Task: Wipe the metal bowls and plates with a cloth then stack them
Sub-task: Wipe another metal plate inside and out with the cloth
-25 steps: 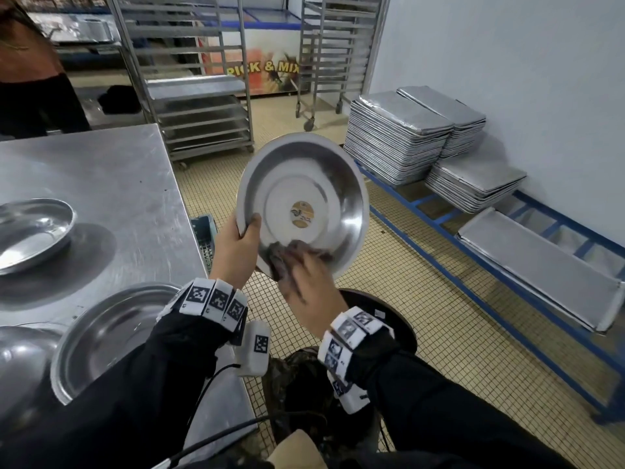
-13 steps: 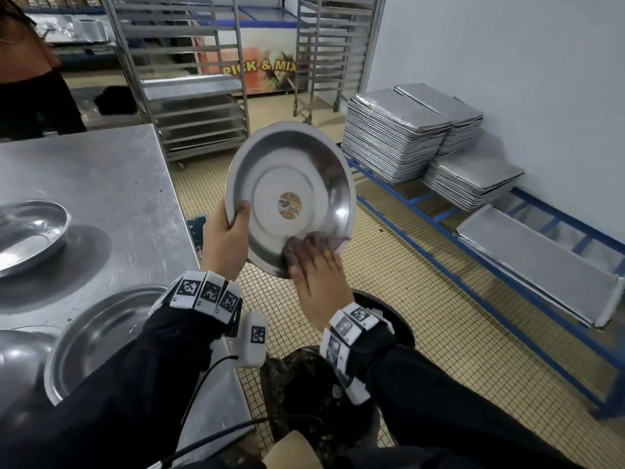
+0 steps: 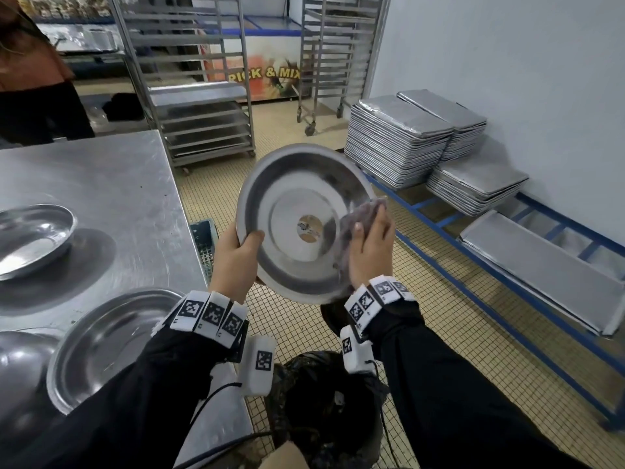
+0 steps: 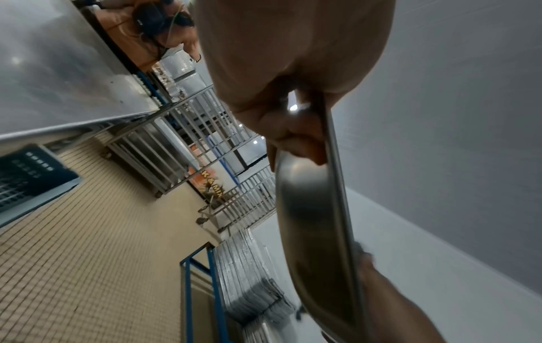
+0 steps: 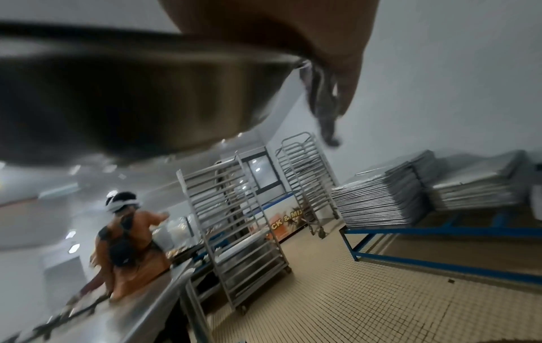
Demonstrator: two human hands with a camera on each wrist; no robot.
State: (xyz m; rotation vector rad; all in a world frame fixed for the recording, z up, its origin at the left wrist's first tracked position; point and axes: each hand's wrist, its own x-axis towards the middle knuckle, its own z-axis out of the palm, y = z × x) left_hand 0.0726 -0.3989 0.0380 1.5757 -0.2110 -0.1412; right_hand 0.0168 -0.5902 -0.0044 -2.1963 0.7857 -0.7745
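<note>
Baking trays stacked on blue rack by wall; two trolleys; bin off counter's corner.

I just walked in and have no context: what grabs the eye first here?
The round metal plate held up at centre: the left hand grips its rim while the right hand presses a cloth against its right side. Next, the stacked baking trays on the blue rack by the right wall.
</note>
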